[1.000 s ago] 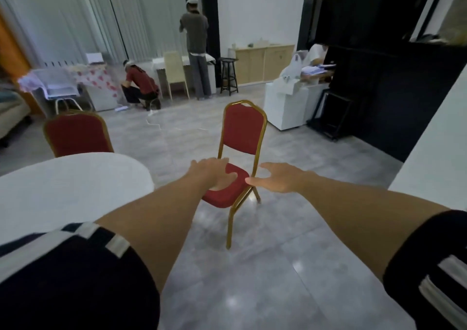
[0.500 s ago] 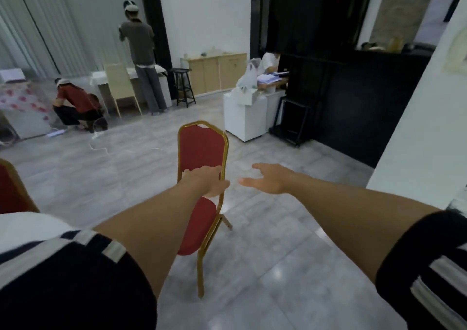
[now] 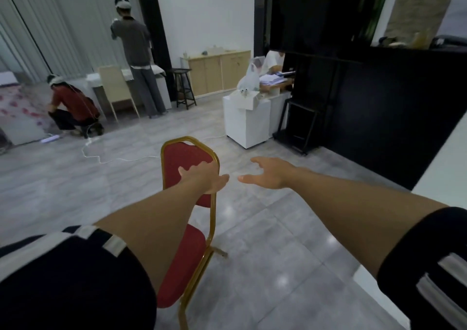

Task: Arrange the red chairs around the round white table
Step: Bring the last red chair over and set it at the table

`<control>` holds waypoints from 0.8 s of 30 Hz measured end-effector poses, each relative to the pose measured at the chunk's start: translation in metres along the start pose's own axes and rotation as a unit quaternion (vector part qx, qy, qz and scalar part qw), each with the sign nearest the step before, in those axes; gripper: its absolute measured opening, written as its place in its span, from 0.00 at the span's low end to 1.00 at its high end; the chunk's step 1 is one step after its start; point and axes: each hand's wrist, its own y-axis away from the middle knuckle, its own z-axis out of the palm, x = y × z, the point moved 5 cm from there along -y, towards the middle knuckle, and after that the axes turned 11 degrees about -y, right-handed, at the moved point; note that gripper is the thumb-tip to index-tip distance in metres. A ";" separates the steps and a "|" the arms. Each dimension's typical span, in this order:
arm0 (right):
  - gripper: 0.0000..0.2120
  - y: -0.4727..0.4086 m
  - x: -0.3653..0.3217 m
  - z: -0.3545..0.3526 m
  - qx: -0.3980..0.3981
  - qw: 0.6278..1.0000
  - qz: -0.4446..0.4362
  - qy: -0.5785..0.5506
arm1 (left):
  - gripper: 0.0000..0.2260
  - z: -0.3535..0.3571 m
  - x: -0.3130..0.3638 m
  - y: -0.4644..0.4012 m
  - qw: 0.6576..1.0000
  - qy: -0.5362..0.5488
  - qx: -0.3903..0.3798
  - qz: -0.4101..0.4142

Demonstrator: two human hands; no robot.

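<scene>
1. A red chair (image 3: pixel 188 168) with a gold frame was seen standing on the grey tiled floor (image 3: pixel 265 241), near the middle of the floor and close in front of the person

2. The chair's padded back was turned toward the camera, and its red seat (image 3: pixel 180 266) was seen lower down, partly hidden by the left arm

3. The left hand (image 3: pixel 204 178) was laid against the right side of the chair back, with the thumb reaching past the gold edge bar; whether the fingers were closed around the bar could not be told

4. The right hand (image 3: pixel 270 173) was held in the air just to the right of the chair back, with its fingers spread apart and nothing held in them

5. The two hands were near each other but not touching

6. Dark short sleeves with white stripes were seen on both arms at the bottom corners

7. The round white table was not seen in this view

8. A white cord (image 3: pixel 113 158) was lying on the floor beyond the chair

9. A white cabinet (image 3: pixel 246 122) with a white plastic bag (image 3: pixel 250 79) on top was standing farther back on the right, beside a big black wall unit (image 3: pixel 379 89)

10. At the far side of the room one person (image 3: pixel 137 54) was standing at a table and another (image 3: pixel 70 107) was crouched low on the floor
</scene>
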 end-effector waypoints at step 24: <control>0.50 -0.410 -0.014 -0.112 -0.082 0.983 -0.153 0.057 | 0.33 -0.077 -0.051 -0.376 0.992 0.004 0.000 -0.127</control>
